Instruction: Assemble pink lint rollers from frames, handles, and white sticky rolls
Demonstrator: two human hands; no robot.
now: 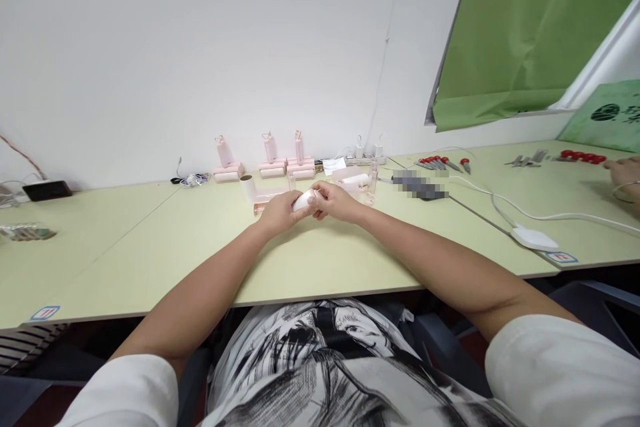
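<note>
A white roll [303,201] is held above the pale green table [300,267], between my two hands. My left hand [280,215] wraps round its left end, fingers closed. At its right end, the fingers of my right hand [330,201] are bent and pressed against it. Just behind my hands lie a clear pinkish plastic part [273,197] and an upright tube with a dark open end [248,188]. To the right of my hands are another white roll [354,180] and a clear holder [373,179].
Pink rollers [227,172] with upright pink handles [270,147] line the wall. A white charger [534,237] with a cable, red-handled tools [440,163] and another person's hand [625,177] are to the right. A black box [47,190] sits far left.
</note>
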